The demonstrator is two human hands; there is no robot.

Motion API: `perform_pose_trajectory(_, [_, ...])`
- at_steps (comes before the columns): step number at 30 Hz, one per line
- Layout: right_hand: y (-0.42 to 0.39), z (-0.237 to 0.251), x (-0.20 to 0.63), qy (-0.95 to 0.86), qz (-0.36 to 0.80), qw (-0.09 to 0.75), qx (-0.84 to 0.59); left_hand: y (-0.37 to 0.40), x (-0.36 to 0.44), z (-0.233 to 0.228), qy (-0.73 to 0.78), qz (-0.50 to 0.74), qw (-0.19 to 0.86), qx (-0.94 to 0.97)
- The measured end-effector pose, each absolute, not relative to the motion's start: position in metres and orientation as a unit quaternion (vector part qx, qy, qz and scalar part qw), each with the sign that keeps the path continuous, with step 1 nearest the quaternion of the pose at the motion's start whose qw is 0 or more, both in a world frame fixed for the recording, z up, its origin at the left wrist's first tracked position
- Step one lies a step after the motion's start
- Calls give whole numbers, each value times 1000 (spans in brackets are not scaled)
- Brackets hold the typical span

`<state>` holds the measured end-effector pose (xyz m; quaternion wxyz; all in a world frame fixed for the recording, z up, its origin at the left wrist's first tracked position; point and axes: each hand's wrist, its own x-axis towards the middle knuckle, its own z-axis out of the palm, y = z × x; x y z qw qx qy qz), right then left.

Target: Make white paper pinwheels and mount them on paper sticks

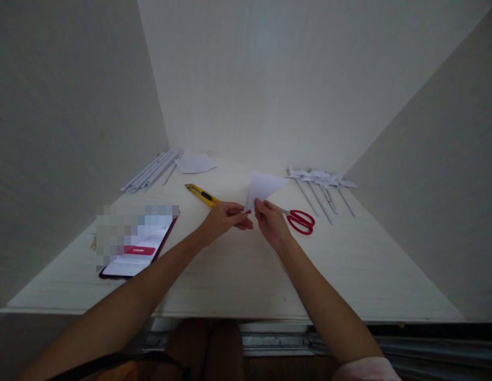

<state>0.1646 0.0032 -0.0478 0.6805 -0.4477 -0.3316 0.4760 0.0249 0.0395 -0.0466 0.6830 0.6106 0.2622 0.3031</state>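
Pale walls close in on three sides of a white wooden desk (349,275), seen from above in dim light. Both of the person's bare hands meet near the middle of it, pinching the lower corner of a folded white paper triangle (265,186) that stands tilted up off the surface: the left hand (224,218) grips it with fingertips from one side, the right hand (271,221) from the other. Just beside the left hand lies a yellow utility knife (202,194); whether its blade is out cannot be told, so a careless sweep of the wrist might catch it. Red-handled scissors (300,220) lie close to the right hand. The thin paper could crease crookedly or tear if pinched unevenly. Further back are rolled paper sticks (152,172), a loose sheet (196,163), and finished paper pinwheels (321,182). A phone (138,248) lies at left, screen lit, its writing blurred and unreadable. No brands show.
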Motion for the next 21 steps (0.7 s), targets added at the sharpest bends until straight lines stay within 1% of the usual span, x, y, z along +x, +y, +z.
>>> perform_pose_trajectory(4, [1, -45, 162, -332, 494, 677, -432, 42, 22, -42, 208, 229, 730, 610])
perform_pose_trajectory(6, [-1, -45, 160, -333, 522, 661, -424, 41, 23, -42, 192, 238, 741, 597])
perform_pose_trajectory(9, [-4, -47, 156, -325, 553, 645, -414, 39, 28, -44, 204, 257, 723, 608])
perform_pose_trajectory(14, [-6, -48, 153, -328, 562, 629, -426, 34, 32, -49, 206, 253, 706, 629])
perform_pose_trajectory(21, [6, -46, 167, -274, 471, 715, -438, 27, 33, -53, 219, 235, 723, 611])
